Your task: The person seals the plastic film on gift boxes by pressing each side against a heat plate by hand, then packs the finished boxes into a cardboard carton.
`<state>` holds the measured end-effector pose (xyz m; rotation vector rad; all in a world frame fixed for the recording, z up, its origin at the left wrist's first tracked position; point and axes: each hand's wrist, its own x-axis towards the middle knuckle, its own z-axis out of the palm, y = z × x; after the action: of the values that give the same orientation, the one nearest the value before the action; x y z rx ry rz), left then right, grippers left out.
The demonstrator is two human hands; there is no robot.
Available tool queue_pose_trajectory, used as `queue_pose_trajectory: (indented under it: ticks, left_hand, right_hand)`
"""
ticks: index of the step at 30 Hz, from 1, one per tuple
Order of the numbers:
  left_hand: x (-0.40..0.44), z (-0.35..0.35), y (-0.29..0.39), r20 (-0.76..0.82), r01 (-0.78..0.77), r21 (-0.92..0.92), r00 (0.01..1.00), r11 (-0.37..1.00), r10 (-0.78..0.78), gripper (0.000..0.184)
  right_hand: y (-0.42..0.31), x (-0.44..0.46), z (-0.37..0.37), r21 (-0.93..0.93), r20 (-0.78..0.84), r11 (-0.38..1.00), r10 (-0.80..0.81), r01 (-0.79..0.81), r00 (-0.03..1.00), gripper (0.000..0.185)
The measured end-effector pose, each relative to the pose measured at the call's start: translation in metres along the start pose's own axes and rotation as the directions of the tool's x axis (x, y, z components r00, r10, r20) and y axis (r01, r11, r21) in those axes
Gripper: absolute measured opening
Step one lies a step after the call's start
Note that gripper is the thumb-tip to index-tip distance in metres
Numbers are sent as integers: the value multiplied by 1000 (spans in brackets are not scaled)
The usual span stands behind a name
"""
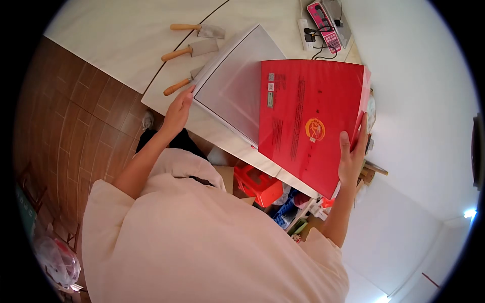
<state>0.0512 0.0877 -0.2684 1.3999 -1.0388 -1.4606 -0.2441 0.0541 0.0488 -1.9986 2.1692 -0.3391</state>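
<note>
A large red box (pixel 308 121) with gold print and small labels lies tilted in front of me. My right hand (pixel 352 157) grips its right side, thumb on the printed face and fingers along the edge. Left of it, a flat box with a grey, glossy face and pale sides (pixel 242 76) rests on the table, partly covered by the red box. My left hand (pixel 178 112) holds that grey box at its near left corner, fingers closed on the edge. Its fingertips are partly hidden. Close by lies a trowel-like blade with a wooden handle (pixel 177 88), its end tucked behind the grey box.
Two more wooden-handled blades (pixel 203 48) (pixel 211 31) lie farther back on the pale table (pixel 116 35). A pink scale with a keypad (pixel 326 28) and a power strip (pixel 306 35) with cables stand at the back. Below the near edge is a red plastic stool (pixel 260 187) among stored items.
</note>
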Motion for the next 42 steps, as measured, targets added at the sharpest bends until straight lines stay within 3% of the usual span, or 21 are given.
queue_pose_trajectory:
  ticks: [3, 19, 30, 37, 42]
  left_hand:
    - [-5, 2, 7, -41, -18, 66, 999, 998, 21, 47]
    - [-4, -1, 2, -48, -45, 23, 998, 999, 46, 44]
    - [-4, 4, -6, -60, 5, -20, 998, 1000, -6, 50]
    - [-2, 1, -6, -45, -19, -11, 999, 1000, 18, 51]
    - [2, -1, -5, -24, 18, -10, 1000, 1000, -18, 51]
  right_hand:
    - [-5, 4, 4, 28, -15, 1000, 8, -8, 1000, 70]
    - [-33, 66, 15, 88, -38, 996, 15, -12, 999, 68]
    - [-23, 88, 14, 1, -26, 1000, -13, 13, 1000, 74]
    - [-31, 63, 2, -158, 30, 985, 70, -65, 997, 74]
    - [-23, 9, -12, -156, 54, 987, 45, -36, 998, 73]
